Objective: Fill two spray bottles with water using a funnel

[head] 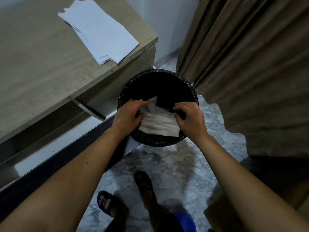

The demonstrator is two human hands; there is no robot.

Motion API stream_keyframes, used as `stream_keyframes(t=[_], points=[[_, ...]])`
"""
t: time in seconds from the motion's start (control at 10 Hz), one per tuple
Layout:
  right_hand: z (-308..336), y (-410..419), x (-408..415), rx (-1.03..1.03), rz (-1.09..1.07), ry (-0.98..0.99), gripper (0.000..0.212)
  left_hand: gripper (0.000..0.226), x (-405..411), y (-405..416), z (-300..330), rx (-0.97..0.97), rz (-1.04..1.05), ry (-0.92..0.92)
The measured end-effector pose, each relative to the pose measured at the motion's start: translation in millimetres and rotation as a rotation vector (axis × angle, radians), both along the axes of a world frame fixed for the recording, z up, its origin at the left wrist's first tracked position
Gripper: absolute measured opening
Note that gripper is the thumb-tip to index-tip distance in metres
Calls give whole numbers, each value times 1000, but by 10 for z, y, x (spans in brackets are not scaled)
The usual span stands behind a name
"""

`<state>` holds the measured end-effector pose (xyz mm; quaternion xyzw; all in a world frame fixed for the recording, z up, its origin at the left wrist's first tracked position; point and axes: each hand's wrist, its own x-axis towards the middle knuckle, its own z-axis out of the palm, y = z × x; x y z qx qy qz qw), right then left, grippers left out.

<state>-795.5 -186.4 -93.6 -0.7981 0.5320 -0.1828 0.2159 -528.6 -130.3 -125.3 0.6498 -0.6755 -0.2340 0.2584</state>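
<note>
both hands are over a round bin (192, 91) lined with a black bag, which sits on the floor right by the corner of a beige desk (41, 72). the left hand (127, 114) is pinched shut on the left end of a crumpled white paper towel (158, 123), fingers curled over the top edge where a corner of it sticks up. the right hand (189, 117) grips the right end the same way, fingertips tucked over the towel's edge. the towel is stretched between the two hands, held over the near half of the bin's mouth, and it looks wrinkled (can't tell from here if it's damp). the inside of the bin past the towel is just dark.

up on the desk there's a stack of white paper sheets (100, 30) lying flat near the desk's far corner, one end ragged. a brown curtain (250, 64) hangs on the right, reaching down to the speckled stone floor (167, 164). at the bottom you can see the person's feet in dark sandals (143, 183), and something blue (185, 221) at the very bottom edge, too cut off to say what it is.

no spray bottles or funnel show up anywhere in this view, so i can't say where they are.
</note>
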Motion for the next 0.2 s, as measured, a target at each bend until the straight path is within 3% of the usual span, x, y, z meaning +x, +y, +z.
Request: stream_keyframes(t=[0.2], points=[[-34, 51, -1, 22, -7, -21, 19, 45, 31, 58, -24, -1, 53, 24]])
